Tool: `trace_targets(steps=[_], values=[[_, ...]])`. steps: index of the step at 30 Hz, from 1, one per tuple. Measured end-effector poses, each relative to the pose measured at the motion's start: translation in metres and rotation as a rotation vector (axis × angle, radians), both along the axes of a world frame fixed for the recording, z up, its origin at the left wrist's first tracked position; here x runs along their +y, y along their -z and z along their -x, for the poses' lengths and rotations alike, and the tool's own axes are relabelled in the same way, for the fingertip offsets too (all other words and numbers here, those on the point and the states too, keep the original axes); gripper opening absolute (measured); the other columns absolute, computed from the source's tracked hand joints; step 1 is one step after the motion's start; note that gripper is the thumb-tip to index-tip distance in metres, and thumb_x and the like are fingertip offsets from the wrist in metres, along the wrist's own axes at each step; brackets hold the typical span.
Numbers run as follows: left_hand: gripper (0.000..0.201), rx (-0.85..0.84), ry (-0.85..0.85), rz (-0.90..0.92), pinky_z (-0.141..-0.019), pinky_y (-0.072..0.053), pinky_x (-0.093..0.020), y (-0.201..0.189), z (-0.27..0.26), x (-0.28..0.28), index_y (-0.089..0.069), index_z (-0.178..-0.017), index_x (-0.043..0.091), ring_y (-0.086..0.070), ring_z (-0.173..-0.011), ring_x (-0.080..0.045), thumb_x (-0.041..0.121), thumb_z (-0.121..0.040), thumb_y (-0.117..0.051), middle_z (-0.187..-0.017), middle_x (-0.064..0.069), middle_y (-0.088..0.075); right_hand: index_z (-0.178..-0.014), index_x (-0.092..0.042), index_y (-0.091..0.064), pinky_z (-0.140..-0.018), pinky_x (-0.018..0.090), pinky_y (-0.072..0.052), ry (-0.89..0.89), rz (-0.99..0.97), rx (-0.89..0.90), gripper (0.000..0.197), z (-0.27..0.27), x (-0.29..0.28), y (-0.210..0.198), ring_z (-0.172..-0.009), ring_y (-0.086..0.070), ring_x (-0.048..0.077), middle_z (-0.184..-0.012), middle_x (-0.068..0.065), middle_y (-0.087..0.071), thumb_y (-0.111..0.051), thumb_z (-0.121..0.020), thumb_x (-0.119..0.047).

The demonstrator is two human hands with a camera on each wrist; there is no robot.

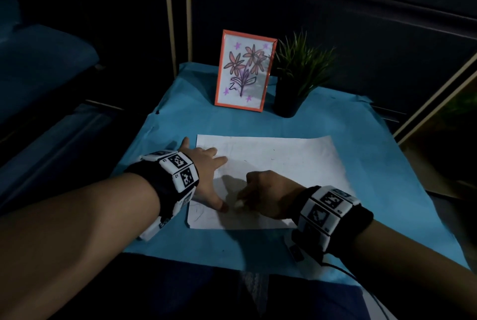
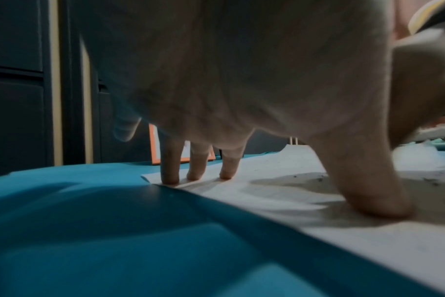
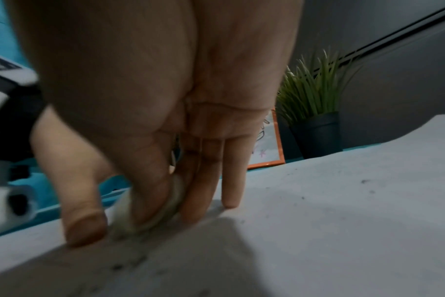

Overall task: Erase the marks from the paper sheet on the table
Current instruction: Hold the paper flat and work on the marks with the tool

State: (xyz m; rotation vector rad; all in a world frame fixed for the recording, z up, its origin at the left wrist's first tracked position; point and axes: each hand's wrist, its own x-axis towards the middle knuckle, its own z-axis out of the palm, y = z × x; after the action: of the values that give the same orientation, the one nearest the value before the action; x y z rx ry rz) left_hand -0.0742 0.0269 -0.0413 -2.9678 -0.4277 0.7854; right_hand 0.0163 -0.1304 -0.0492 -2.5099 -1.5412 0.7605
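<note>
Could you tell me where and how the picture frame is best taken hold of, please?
I'd grip the frame by its two long orange side edges, near the top, coming from above. It stands upright, so the top is free. The plant crowds its right side, so come straight down rather than from the right.

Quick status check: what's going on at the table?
Left hand flat, pressing paper sheet down. Right hand pinching eraser, rubbing near edge. Faint marks remain. Nothing blocking.
</note>
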Motion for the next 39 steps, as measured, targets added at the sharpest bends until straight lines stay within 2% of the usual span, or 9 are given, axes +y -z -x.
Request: trace_targets(steps=[5, 10, 14, 17, 21, 24, 28, 33, 39], values=[[0.122, 0.024, -0.007, 0.015, -0.116, 0.006, -0.056, -0.002, -0.001, 0.001, -0.001, -0.154, 0.032, -0.007, -0.149, -0.021, 0.091, -0.060, -0.051, -0.162, -0.001, 0.003, -0.112, -0.014, -0.066, -0.076, 0.020, -0.035, -0.011, -0.065, -0.057, 0.028, 0.003, 0.002, -0.004, -0.100, -0.055, 0.021, -0.104, 0.004, -0.055, -0.059, -0.090, -0.032], [0.120, 0.029, -0.001, 0.011, -0.116, 0.005, -0.057, -0.001, 0.000, 0.000, 0.000, -0.154, 0.031, -0.006, -0.149, -0.022, 0.088, -0.063, -0.053, -0.162, -0.002, 0.004, -0.114, -0.024, -0.068, -0.075, 0.019, -0.030, -0.130, -0.015, -0.033, 0.028, 0.003, -0.011, -0.004, -0.089, -0.044, 0.013, -0.087, -0.009, -0.041, -0.056, -0.092, -0.037], [0.120, 0.034, -0.010, 0.021, -0.114, 0.006, -0.058, 0.000, -0.001, 0.003, 0.001, -0.153, 0.032, -0.005, -0.149, -0.022, 0.089, -0.061, -0.053, -0.162, -0.001, 0.004, -0.114, -0.016, -0.065, -0.074, 0.018, -0.034, 0.000, -0.105, -0.058, 0.031, -0.004, -0.004, 0.003, -0.092, -0.050, 0.009, -0.074, -0.020, -0.037, -0.061, -0.088, -0.032], [0.121, 0.028, -0.005, 0.018, -0.115, 0.005, -0.058, 0.000, -0.001, 0.002, -0.001, -0.154, 0.032, -0.006, -0.149, -0.022, 0.089, -0.061, -0.053, -0.162, -0.001, 0.002, -0.114, -0.021, -0.068, -0.072, 0.018, -0.032, -0.062, -0.089, -0.047, 0.029, -0.002, -0.013, 0.004, -0.087, -0.046, 0.010, -0.082, -0.011, -0.042, -0.060, -0.089, -0.034], [0.121, 0.020, -0.007, 0.014, -0.115, 0.004, -0.058, 0.002, 0.000, 0.002, 0.000, -0.153, 0.032, -0.006, -0.149, -0.021, 0.090, -0.060, -0.051, -0.162, 0.000, 0.003, -0.114, -0.023, -0.069, -0.065, 0.013, -0.029, -0.169, -0.097, -0.023, 0.027, 0.002, -0.023, -0.005, -0.093, -0.054, 0.019, -0.094, 0.000, -0.048, -0.059, -0.091, -0.034], [0.121, 0.026, -0.016, 0.019, -0.115, 0.005, -0.058, 0.002, 0.000, 0.003, 0.002, -0.153, 0.033, -0.005, -0.149, -0.021, 0.090, -0.061, -0.051, -0.162, 0.000, 0.005, -0.115, -0.015, -0.067, -0.071, 0.016, -0.034, -0.044, -0.110, -0.042, 0.031, -0.004, -0.012, 0.000, -0.101, -0.057, 0.019, -0.091, -0.005, -0.051, -0.061, -0.087, -0.028], [0.121, 0.026, -0.008, 0.014, -0.116, 0.005, -0.057, 0.001, -0.001, 0.002, 0.002, -0.153, 0.032, -0.005, -0.149, -0.021, 0.090, -0.061, -0.052, -0.162, 0.000, 0.004, -0.113, -0.016, -0.067, -0.071, 0.016, -0.032, -0.048, -0.100, -0.024, 0.030, -0.004, -0.014, 0.002, -0.081, -0.049, 0.004, -0.076, -0.019, -0.042, -0.063, -0.087, -0.029], [0.121, 0.028, -0.013, 0.019, -0.116, 0.006, -0.057, 0.002, 0.001, 0.001, 0.001, -0.153, 0.032, -0.004, -0.149, -0.021, 0.090, -0.061, -0.051, -0.162, 0.000, 0.005, -0.112, -0.022, -0.070, -0.074, 0.018, -0.033, -0.132, -0.026, -0.001, 0.030, 0.000, -0.023, -0.006, -0.096, -0.055, 0.018, -0.082, -0.012, -0.039, -0.059, -0.089, -0.038], [0.123, 0.032, -0.004, 0.011, -0.115, 0.004, -0.057, 0.002, -0.002, 0.003, 0.002, -0.153, 0.032, -0.005, -0.149, -0.022, 0.091, -0.060, -0.051, -0.162, 0.000, 0.004, -0.112, -0.019, -0.069, -0.073, 0.021, -0.036, -0.070, -0.058, -0.014, 0.028, 0.001, -0.021, -0.003, -0.092, -0.054, 0.019, -0.084, -0.006, -0.047, -0.061, -0.088, -0.030]])
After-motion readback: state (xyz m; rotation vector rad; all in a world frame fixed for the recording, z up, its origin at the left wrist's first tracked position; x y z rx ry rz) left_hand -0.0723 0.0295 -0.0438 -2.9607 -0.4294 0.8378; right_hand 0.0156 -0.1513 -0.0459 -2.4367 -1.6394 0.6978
